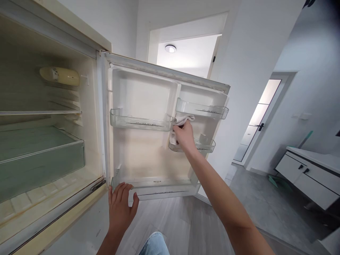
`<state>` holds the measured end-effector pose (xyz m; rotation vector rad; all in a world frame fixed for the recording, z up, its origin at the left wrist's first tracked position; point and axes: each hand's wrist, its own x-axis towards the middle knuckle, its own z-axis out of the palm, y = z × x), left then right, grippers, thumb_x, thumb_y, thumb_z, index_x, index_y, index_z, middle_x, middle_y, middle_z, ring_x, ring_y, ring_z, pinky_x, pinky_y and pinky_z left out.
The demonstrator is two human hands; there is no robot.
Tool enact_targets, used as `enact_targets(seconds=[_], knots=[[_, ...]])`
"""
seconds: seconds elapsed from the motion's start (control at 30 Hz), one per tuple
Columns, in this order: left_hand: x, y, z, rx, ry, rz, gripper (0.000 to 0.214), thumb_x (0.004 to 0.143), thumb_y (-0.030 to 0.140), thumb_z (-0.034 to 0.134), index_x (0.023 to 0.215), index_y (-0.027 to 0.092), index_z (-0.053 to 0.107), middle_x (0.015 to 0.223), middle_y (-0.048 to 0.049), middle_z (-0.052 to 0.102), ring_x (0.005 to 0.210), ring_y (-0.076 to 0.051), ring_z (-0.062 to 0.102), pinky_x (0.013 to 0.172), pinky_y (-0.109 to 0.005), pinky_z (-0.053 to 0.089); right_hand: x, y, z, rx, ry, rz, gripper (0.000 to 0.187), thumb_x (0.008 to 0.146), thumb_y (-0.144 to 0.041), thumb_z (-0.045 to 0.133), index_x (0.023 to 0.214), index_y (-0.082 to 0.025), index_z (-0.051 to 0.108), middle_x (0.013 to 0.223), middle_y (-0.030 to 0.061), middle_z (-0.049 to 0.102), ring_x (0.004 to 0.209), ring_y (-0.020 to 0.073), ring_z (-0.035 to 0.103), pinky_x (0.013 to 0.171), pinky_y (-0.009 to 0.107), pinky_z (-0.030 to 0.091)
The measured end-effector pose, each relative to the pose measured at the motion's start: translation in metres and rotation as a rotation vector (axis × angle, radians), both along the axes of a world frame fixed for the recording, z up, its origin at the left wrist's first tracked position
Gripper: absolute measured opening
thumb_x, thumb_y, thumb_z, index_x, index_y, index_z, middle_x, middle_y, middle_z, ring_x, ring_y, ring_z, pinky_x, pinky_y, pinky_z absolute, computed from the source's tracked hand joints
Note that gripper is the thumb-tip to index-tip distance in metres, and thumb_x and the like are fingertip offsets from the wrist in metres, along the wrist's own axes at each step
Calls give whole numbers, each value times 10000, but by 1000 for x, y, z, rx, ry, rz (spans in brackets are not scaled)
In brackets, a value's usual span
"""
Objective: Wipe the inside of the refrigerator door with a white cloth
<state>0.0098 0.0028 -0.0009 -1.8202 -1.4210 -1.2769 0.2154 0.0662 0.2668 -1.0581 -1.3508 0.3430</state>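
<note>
A fridge door (143, 88) stands open in front of me, its inner side facing me with several clear plastic shelves. My right hand (183, 136) is closed on a white cloth (180, 121), pressed against the door's inner wall between the upper right shelf (204, 110) and the small lower right shelf (205, 146). My left hand (120, 203) grips the bottom edge of the door by the bottom door shelf (159, 191), fingers curled over it. The left door shelf (138, 122) has nothing in it.
The fridge interior (39, 141) is to the left, with a glass shelf and a drawer. A doorway (186, 53) with a ceiling light lies behind the door. At the right are a white cabinet (308, 177) and a glass door (260, 120). Grey floor lies below.
</note>
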Motion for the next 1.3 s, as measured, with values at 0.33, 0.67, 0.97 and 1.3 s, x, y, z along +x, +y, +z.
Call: enact_targets(seconds=[0.33, 0.67, 0.97, 1.3], knots=[[2, 0, 2, 15, 9, 7, 239, 795, 211, 549, 1027, 163, 522, 925, -90, 646, 1066, -285, 544, 1138, -562, 222, 21, -10, 14, -153, -710, -189, 98, 643, -115, 484, 679, -202, 513, 642, 23, 554, 651, 188, 514, 582, 269, 350], [-4, 1, -1, 41, 26, -14, 240, 783, 200, 568, 1018, 164, 531, 935, -91, 653, 1055, -279, 549, 1140, -548, 219, 29, -7, 12, 69, -861, -390, 233, 742, -121, 423, 845, -153, 629, 862, 108, 646, 817, 237, 569, 670, 292, 386], [-1, 5, -1, 48, 14, -27, 242, 788, 191, 561, 1028, 178, 541, 944, -86, 663, 1038, -268, 563, 1125, -543, 244, 29, 0, 9, -89, -893, -479, 331, 782, -93, 415, 1031, -125, 633, 961, 166, 672, 844, 277, 606, 674, 324, 410], [3, 8, -2, 52, 9, -26, 240, 786, 196, 567, 1024, 173, 547, 939, -92, 669, 1031, -276, 570, 1123, -550, 237, 91, 20, 8, -218, -893, -732, 268, 791, -72, 426, 915, -97, 662, 912, 204, 672, 867, 305, 636, 690, 362, 438]])
